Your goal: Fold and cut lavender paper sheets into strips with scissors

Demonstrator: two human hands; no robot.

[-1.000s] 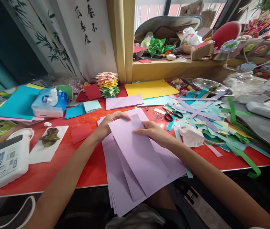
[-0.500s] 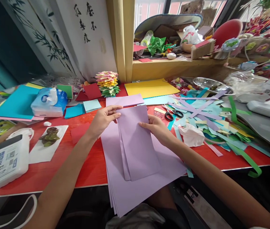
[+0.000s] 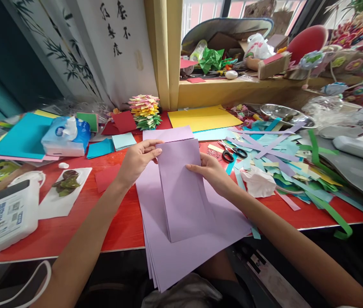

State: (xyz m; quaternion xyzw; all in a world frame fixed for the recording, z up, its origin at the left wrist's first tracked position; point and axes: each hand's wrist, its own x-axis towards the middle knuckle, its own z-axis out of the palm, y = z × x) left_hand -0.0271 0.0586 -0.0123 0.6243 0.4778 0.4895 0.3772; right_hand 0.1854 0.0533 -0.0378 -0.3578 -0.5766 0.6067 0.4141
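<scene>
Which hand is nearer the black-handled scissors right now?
Right. The right hand, gripping the lilac paper by its right edge, is just left of the scissors; the left hand, at the paper's upper left corner, is farther left.

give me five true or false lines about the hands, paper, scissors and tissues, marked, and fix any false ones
1. The left hand and right hand both hold the smaller purple paper. True.
2. A heap of paper strips lies beside the scissors. True.
3. The right hand grips the scissors. False: neither hand touches them.
4. The larger purple sheets jut past the front edge of the table. True.
5. The tissue pack is right of the scissors. False: it is to their left.
</scene>
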